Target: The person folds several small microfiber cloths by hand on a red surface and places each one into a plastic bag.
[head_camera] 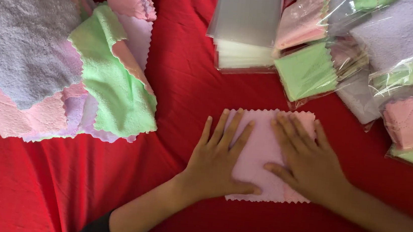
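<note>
Left hand (220, 157) and right hand (308, 161) flat, palms down, on folded pink cloth (263, 152), centre of red sheet (184, 88). Fingers extended, slightly spread, pressing; no pinch. Cloth folded to neat rectangle, not yet bagged. Loose pile of unfolded cloths (61, 56) at left, well apart: apparently still to fold. Stack of empty clear bags (245, 29) above; bagged cloths (397, 74) at right: part of batch done

We see bright, even, soft light; faint shadows under hands (262, 162). Mild glare on plastic bags (405, 44) top right. Focus sharp; slight softness at edges.
</note>
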